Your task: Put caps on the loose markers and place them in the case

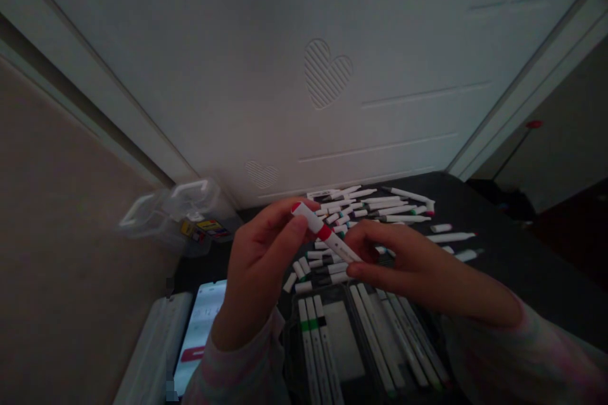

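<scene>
Between my two hands is a white marker [340, 245] with a red band and a red-tipped cap, tilted down to the right. My left hand [266, 259] is closed on its capped end, thumb against the cap. The fingers of my right hand [394, 256] pinch the lower end of the barrel. Below them lies an open marker case [346, 338]. Its left half holds a few capped markers [317, 342] with green and black bands; several more white markers [394, 335] lie in the right half. Loose markers and caps [375, 205] are scattered behind my hands.
A lit phone [202, 323] lies left of my left wrist, beside a long pale object [154, 348]. Clear plastic boxes [190, 212] stand at the back left. A white door with heart reliefs [327, 73] rises behind the dark table [513, 285].
</scene>
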The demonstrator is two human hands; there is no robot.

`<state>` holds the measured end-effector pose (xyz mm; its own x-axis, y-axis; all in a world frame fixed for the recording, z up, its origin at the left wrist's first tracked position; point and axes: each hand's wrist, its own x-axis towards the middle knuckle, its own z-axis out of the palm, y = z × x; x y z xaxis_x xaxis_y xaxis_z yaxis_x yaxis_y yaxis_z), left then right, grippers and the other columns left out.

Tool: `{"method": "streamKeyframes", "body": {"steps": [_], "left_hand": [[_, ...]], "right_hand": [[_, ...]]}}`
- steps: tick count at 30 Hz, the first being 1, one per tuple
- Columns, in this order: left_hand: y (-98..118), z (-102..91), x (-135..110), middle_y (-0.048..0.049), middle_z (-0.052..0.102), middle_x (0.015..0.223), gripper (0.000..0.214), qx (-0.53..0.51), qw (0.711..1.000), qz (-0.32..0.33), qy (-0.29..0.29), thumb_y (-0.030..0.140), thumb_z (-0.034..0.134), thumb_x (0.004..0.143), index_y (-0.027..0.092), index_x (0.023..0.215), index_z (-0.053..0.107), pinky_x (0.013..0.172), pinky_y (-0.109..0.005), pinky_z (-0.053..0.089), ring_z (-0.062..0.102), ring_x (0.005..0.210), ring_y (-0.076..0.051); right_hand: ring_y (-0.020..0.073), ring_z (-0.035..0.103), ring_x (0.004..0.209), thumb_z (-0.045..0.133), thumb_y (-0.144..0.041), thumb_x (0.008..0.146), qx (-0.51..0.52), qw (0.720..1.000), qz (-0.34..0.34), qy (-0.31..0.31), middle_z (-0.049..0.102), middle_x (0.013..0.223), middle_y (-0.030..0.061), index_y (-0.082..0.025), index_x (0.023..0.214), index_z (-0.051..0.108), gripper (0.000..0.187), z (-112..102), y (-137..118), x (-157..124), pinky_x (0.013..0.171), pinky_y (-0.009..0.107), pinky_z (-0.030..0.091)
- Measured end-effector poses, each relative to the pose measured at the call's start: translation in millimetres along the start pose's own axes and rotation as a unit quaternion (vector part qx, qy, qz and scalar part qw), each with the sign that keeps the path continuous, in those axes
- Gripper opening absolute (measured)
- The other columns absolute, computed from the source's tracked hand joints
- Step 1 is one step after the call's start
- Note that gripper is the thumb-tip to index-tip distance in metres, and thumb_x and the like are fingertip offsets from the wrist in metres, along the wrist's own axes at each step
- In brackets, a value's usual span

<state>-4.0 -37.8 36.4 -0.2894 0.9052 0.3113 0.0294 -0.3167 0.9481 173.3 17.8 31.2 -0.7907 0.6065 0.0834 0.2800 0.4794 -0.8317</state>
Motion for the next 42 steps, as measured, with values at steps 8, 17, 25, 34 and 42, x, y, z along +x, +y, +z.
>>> {"method": "streamKeyframes", "body": {"steps": [8,17,25,34,42], "left_hand": [[5.1,-0.7,1.0,0.0019,0.065,0.071,0.015,0.001,0.999,-0.028,-0.041,0.025,0.053,0.079,0.023,0.083,0.068,0.06,-0.02,0.047,0.057,0.066,-0.011],[7.7,-2.0,2.7,0.0001,0.066,0.07,0.015,0.032,0.998,-0.036,-0.049,0.024,0.055,0.077,0.021,0.084,0.068,0.061,-0.023,0.047,0.058,0.065,-0.013],[7.2,-2.2,2.7,0.0021,0.068,0.069,0.015,0.066,0.996,-0.023,-0.063,0.02,0.06,0.073,0.022,0.087,0.066,0.06,-0.022,0.048,0.06,0.063,-0.012],[-1.3,-0.1,2.6,0.0022,0.067,0.072,0.017,0.146,0.988,0.034,0.02,0.026,0.063,0.073,0.024,0.09,0.066,0.061,-0.021,0.047,0.059,0.062,-0.011],[-2.4,-0.6,3.2,0.0014,0.068,0.074,0.018,0.223,0.97,0.081,0.059,0.034,0.055,0.079,0.023,0.084,0.069,0.062,-0.022,0.046,0.06,0.066,-0.013]], "right_hand": [[0.0094,0.046,0.065,0.05,-0.036,0.085,0.023,1.0,-0.004,-0.011,0.05,0.072,-0.0025,-0.018,0.082,0.053,0.018,-0.8,-0.9,-1.5,0.058,0.021,0.037],[0.0102,0.046,0.064,0.049,-0.038,0.085,0.014,1.0,0.002,-0.008,0.051,0.071,-0.0011,-0.018,0.083,0.054,0.021,-0.4,-1.3,-1.3,0.056,0.022,0.037],[0.0101,0.046,0.065,0.049,-0.036,0.085,0.007,1.0,0.002,-0.012,0.052,0.073,-0.0012,-0.018,0.084,0.054,0.019,-0.5,-0.9,-1.0,0.057,0.021,0.037],[0.0098,0.046,0.065,0.049,-0.036,0.085,0.009,1.0,-0.001,-0.006,0.052,0.073,-0.0014,-0.018,0.082,0.053,0.018,0.1,-0.1,-0.7,0.058,0.02,0.037],[0.0091,0.046,0.062,0.051,-0.034,0.084,0.01,1.0,-0.005,-0.002,0.051,0.07,-0.002,-0.017,0.081,0.053,0.017,0.0,-0.1,0.8,0.055,0.02,0.037]]}}
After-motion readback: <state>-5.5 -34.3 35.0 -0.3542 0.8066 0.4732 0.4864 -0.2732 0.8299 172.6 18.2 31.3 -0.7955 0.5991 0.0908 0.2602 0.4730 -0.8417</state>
